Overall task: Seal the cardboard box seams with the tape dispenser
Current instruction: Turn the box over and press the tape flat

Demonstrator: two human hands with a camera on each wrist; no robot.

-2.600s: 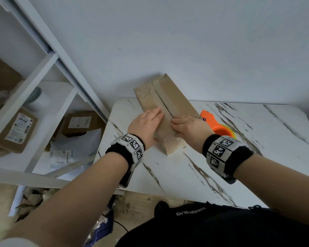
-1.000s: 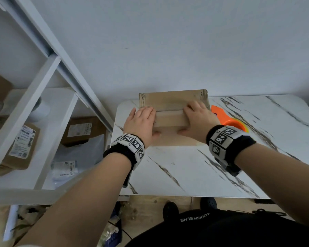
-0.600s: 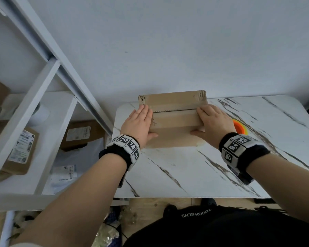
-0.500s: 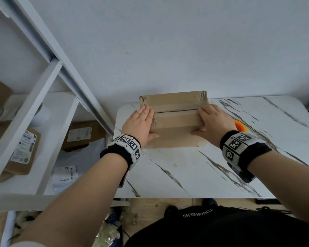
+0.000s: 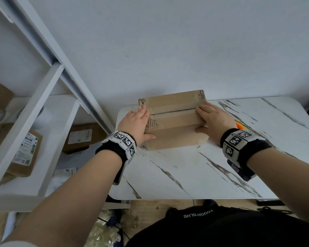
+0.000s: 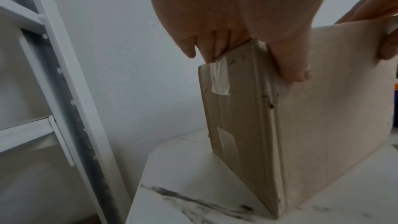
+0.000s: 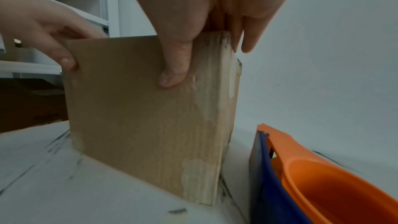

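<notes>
Box: cardboard box (image 5: 173, 125) standing on the marble-patterned table (image 5: 185, 172), near its far left corner, close to the white wall (image 5: 168, 41); long side facing the person; top flaps closed, seam running left to right across the top; torn, scuffed paper at the top corners; old strips of clear tape on the left end face in the left wrist view
Left hand: left hand (image 5: 135, 122) clasping the left end of the box; fingers laid over the top left edge, thumb (image 6: 295, 67) pressed on the near face
Right hand: right hand (image 5: 215, 120) clasping the right end likewise; fingers over the top right edge, thumb (image 7: 174, 67) flat on the near face; box pinched between the two hands
Tape dispenser: orange and blue tape dispenser (image 7: 312, 176) lying on the table just beside the right end of the box, apart from it; mostly hidden behind the right wrist in the head view, only an orange sliver (image 5: 240, 125) showing
Wrists: black bands with black-and-white marker tags (image 5: 124, 139) on both
Left of table: white shelf unit (image 5: 43, 107) holding labelled parcels (image 5: 25, 152)
</notes>
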